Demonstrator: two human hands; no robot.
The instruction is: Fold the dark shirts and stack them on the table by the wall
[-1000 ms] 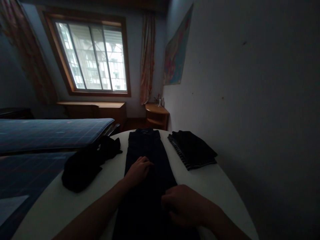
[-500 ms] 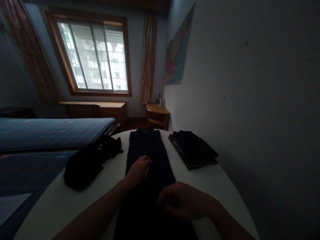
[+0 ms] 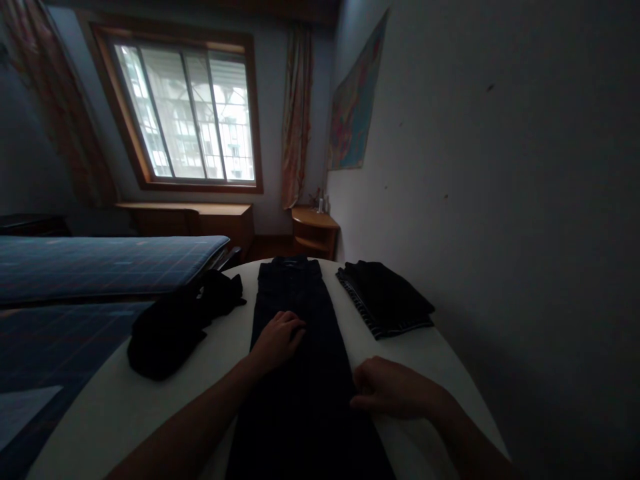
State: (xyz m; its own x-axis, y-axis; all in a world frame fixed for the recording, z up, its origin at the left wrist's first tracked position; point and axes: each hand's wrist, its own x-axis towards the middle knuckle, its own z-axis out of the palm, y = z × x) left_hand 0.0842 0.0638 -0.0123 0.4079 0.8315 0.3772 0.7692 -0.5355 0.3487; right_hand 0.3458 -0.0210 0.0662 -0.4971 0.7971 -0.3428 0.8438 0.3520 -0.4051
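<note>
A dark navy shirt (image 3: 307, 373), folded into a long strip with its collar at the far end, lies down the middle of a white round table (image 3: 230, 370). My left hand (image 3: 280, 339) rests flat on the shirt's middle, fingers stretched forward and slightly bent. At the shirt's right edge, my right hand (image 3: 387, 387) has its fingers curled in, with the thumb by the cloth. Whether any fabric is between those fingers is too dark to tell.
A stack of folded dark clothes (image 3: 385, 300) sits at the table's right. Crumpled black clothing (image 3: 175, 327) lies on the left. A plaid-covered bed (image 3: 100, 267) adjoins the table's left side, and a wall (image 3: 475, 233) rises on the right.
My right hand has moved right, from above the shirt to its right edge. My left hand has stayed in place on the cloth.
</note>
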